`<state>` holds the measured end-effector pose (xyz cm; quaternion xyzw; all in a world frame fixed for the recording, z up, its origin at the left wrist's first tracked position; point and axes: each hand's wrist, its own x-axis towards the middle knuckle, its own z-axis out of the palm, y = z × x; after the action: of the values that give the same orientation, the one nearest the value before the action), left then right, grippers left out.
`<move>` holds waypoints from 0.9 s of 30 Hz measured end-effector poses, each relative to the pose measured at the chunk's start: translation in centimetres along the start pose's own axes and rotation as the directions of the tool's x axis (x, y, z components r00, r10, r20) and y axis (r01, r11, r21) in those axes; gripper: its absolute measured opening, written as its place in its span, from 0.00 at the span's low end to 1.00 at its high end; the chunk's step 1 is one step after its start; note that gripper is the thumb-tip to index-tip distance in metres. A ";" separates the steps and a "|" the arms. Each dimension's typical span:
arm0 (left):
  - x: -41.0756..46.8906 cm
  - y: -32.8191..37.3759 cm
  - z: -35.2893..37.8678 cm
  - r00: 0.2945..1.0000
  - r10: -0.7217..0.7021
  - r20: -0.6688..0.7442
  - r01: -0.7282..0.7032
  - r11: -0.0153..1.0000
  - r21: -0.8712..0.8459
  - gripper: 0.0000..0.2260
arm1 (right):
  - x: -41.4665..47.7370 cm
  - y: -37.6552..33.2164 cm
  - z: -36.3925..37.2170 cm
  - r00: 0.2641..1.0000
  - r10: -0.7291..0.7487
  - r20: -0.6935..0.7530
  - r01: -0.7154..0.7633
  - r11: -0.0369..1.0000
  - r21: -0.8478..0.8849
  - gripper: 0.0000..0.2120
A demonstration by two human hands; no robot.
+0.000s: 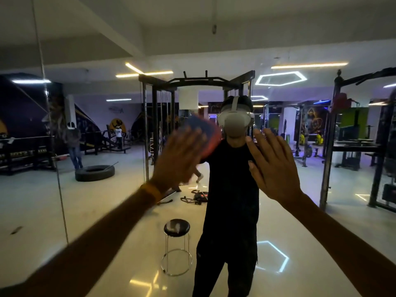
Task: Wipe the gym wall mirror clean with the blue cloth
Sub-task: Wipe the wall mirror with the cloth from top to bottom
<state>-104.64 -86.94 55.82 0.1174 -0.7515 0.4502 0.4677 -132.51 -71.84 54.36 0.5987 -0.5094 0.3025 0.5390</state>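
The gym wall mirror (278,221) fills the view and reflects me in dark clothes with a white headset. My left hand (179,156) is blurred with motion and presses the blue cloth (199,125) flat against the glass at head height; the cloth shows an orange-red edge on its lower right. My right hand (272,166) is raised to the right of it, fingers spread, palm toward the mirror, holding nothing. Whether the right palm touches the glass I cannot tell.
A vertical seam (53,151) between mirror panels runs down the left. Reflected behind me are a round black stool (177,227), a tyre (94,173) on the floor, a black power rack (199,82), cable handles on the floor and another rack at right (334,133).
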 end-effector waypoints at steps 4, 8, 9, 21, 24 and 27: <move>5.2 -4.3 -0.5 0.960 -0.275 -0.045 0.274 0.961 -0.024 0.33 | 0.0 -0.3 0.2 1.000 0.017 -0.011 -0.017 1.000 0.009 0.28; -4.5 5.7 1.0 0.948 -0.317 0.020 0.317 0.941 -0.120 0.32 | 0.0 -1.0 0.3 0.998 0.060 -0.014 -0.060 0.998 0.009 0.28; -7.8 8.3 1.0 0.940 -0.335 0.063 0.341 0.929 -0.141 0.29 | -0.2 -1.4 0.3 0.996 0.088 -0.014 -0.088 0.996 0.015 0.28; -10.9 9.6 1.0 0.847 -0.529 0.054 0.529 0.825 -0.199 0.27 | -7.2 -10.0 2.4 0.962 0.267 0.053 -0.270 0.961 0.061 0.27; -21.8 17.9 0.7 0.812 -0.524 0.256 0.575 0.792 -0.203 0.29 | -10.1 -11.2 2.7 0.956 0.278 0.091 -0.286 0.954 0.090 0.28; -22.8 17.2 0.8 0.801 -0.534 0.270 0.589 0.784 -0.196 0.29 | -14.0 -13.3 3.2 0.959 0.251 0.131 -0.266 0.957 0.116 0.28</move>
<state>-103.22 -83.36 27.52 0.3164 -0.7790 0.1686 0.5145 -124.88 -72.25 36.34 0.5778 -0.5923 0.3686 0.4238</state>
